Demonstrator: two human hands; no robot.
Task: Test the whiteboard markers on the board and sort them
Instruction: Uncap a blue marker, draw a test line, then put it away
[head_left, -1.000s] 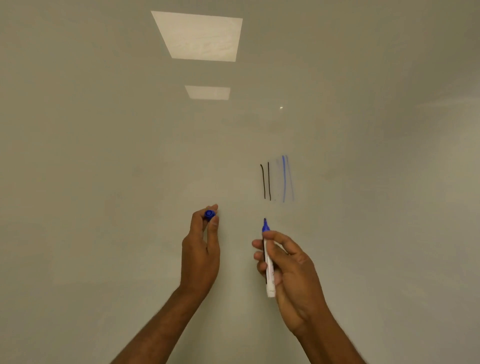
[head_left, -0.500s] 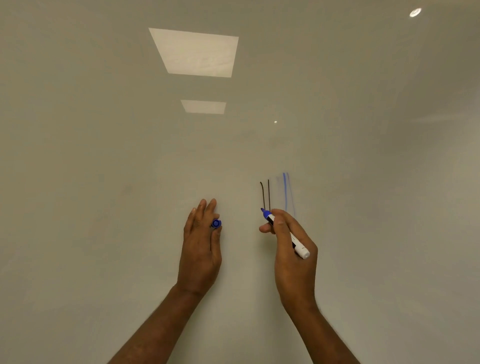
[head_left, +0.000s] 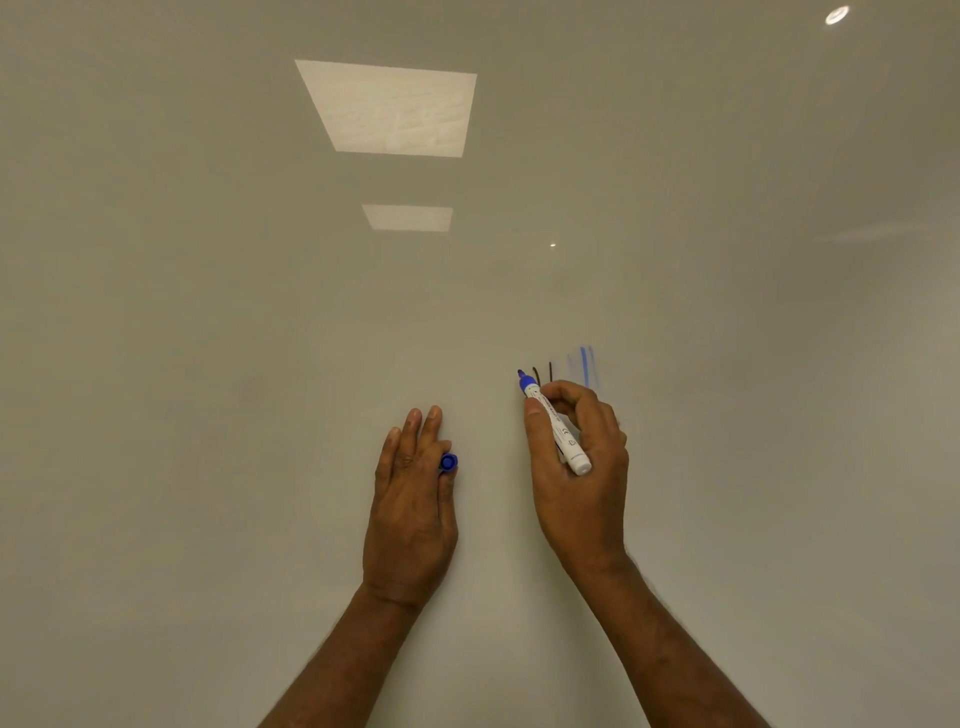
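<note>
White-barrelled blue whiteboard marker (head_left: 555, 423), uncapped, right of frame centre, tip at the glossy whiteboard (head_left: 208, 364) beside dark and blue test strokes (head_left: 586, 366), gripped by right hand (head_left: 576, 467); left hand (head_left: 410, 504) pinches blue cap (head_left: 448, 462), remaining fingers extended.

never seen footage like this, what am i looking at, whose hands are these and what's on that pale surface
There is no machine here. These are a person's two bare hands, and all the pictures come from one wide-angle camera worn on their head. The pale surface is a whiteboard, and the bright squares look like reflected lights. On the board are two short black strokes and fainter blue strokes. The right hand grips an uncapped blue marker with its tip beside the black strokes. I cannot tell whether the tip touches the board. The left hand pinches the blue cap between thumb and finger.
</note>
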